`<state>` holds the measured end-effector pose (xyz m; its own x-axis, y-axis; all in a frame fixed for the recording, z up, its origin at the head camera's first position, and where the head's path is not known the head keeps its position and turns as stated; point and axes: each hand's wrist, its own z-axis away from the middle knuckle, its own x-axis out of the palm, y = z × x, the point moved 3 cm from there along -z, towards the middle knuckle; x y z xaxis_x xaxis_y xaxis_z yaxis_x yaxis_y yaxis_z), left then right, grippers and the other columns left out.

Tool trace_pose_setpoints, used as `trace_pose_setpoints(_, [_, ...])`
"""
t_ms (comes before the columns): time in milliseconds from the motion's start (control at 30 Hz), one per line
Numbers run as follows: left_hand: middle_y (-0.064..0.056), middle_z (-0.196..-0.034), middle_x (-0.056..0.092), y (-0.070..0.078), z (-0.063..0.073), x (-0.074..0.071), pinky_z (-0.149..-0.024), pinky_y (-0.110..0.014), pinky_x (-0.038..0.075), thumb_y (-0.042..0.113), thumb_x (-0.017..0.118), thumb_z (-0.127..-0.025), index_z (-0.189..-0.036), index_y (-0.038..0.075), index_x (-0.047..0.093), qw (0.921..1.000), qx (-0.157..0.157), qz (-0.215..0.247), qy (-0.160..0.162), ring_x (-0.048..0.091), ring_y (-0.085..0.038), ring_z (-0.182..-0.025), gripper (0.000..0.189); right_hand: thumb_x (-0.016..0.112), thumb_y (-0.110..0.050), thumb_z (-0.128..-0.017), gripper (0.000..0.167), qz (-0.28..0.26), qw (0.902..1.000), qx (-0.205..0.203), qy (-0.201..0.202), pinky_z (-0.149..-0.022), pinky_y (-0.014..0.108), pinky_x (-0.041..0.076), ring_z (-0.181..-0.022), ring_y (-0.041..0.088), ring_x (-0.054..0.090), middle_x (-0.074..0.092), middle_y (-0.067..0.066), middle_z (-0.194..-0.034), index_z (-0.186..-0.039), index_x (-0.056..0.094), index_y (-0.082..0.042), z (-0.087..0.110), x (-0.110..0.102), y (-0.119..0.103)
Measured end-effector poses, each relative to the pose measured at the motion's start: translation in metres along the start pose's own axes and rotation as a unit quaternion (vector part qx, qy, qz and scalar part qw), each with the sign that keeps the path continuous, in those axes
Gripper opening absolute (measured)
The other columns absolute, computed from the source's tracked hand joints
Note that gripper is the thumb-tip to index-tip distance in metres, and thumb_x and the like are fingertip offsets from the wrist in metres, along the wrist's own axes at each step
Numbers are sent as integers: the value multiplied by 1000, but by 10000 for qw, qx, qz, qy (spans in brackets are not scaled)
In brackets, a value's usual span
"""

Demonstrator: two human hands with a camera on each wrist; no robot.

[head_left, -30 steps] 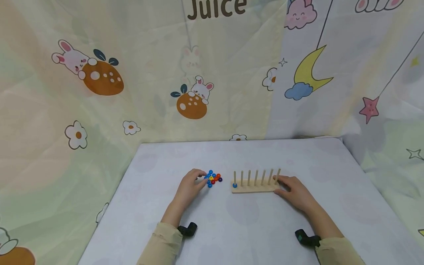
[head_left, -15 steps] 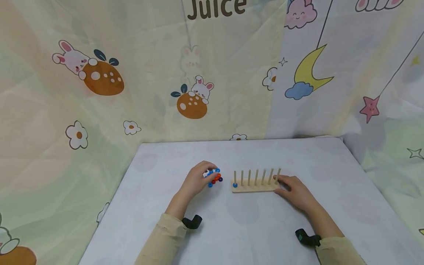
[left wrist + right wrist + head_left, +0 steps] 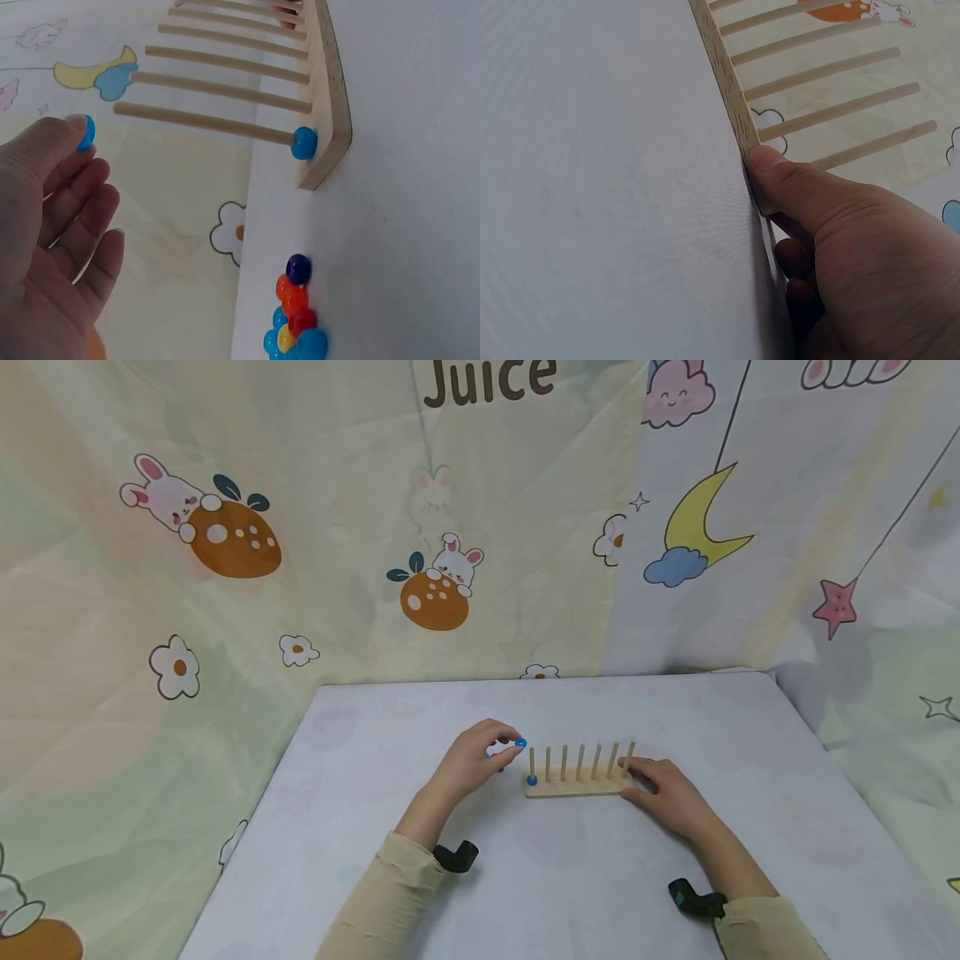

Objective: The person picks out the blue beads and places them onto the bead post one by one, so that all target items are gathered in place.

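Between thumb and forefinger my left hand (image 3: 471, 762) pinches a blue bead (image 3: 521, 742), held up just left of the top of the leftmost peg (image 3: 532, 762). That peg belongs to a wooden peg board (image 3: 573, 788) with several upright pegs in a row. Another blue bead (image 3: 304, 142) sits at the foot of the same peg. My right hand (image 3: 671, 793) grips the board's right end; in the right wrist view its thumb (image 3: 769, 161) lies on the front edge.
Several loose beads lie in a cluster left of the board, mostly hidden by my left hand in the head view. The left wrist view shows a dark blue bead (image 3: 298, 269), a red bead (image 3: 302, 321) and a yellow bead (image 3: 286, 338). A white cloth (image 3: 570, 877) covers the table.
My left hand has taken a blue bead from the cluster and carried it right and upward to beside the leftmost peg. The right hand and the board have stayed in place.
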<state>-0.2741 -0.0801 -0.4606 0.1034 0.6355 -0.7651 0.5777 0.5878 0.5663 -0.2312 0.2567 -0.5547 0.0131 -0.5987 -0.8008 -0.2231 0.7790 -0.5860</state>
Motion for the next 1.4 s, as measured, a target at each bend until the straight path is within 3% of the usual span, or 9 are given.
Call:
trace_pose_setpoints(133, [7, -113, 66, 4, -3, 4, -85, -34, 56, 33, 66, -96, -112, 22, 68, 10000, 37, -3, -62, 62, -11, -104, 20, 71, -37, -90, 57, -7, 10000, -12, 3, -102, 61, 40, -123, 38, 51, 58, 17, -138, -139, 56, -12, 0, 0, 0])
trace_pose_setpoints(367, [6, -112, 66, 7, -3, 11, -86, -41, 55, 30, 66, -96, -111, 22, 68, 9997, -58, 182, -179, 61, -12, -104, 18, 71, -38, -90, 56, -30, 10000, 0, -9, -102, 60, 39, -124, 39, 50, 58, 17, -138, -138, 57, -12, -1, 1, 0])
trace_pose_setpoints(633, [9, -112, 67, 4, -2, 17, -81, -26, 53, 36, 64, -96, -112, 24, 68, 9999, -34, -20, -113, 62, -8, -104, 20, 71, -39, -90, 57, -19, 10000, 27, -20, -102, 60, 40, -123, 38, 51, 58, 16, -137, -138, 57, -13, -1, 0, 1])
trace_pose_setpoints(800, [7, -113, 66, 1, -1, 22, -86, -35, 56, 33, 65, -96, -114, 22, 68, 9998, -87, 29, -196, 62, -10, -103, 21, 71, -38, -90, 57, 1, 10000, 50, -29, -102, 60, 41, -122, 37, 52, 58, 16, -137, -138, 57, -13, 0, 0, 0])
trace_pose_setpoints(867, [6, -114, 66, -1, 0, 26, -87, -37, 56, 32, 65, -96, -114, 21, 67, 9995, -138, 53, -272, 62, -11, -104, 21, 71, -37, -90, 57, 2, 10000, 66, -37, -102, 60, 41, -122, 37, 52, 58, 16, -136, -138, 57, -12, 0, 0, 0])
trace_pose_setpoints(1033, [7, -115, 66, -8, 3, 36, -86, -29, 55, 34, 63, -97, -115, 22, 67, 9985, -340, 20, -436, 62, -8, -104, 22, 72, -37, -90, 57, 3, 9999, 109, -52, -102, 60, 41, -122, 37, 52, 58, 16, -136, -138, 57, -12, 0, -1, -1])
trace_pose_setpoints(1400, [4, -113, 67, -22, 11, 58, -84, -23, 53, 34, 65, -96, -113, 19, 68, 9956, -755, 265, -490, 63, -10, -100, 23, 72, -36, -90, 55, -12, 10000, 68, -53, -104, 60, 39, -125, 37, 50, 57, 14, -140, -138, 57, -15, -1, 0, 0])
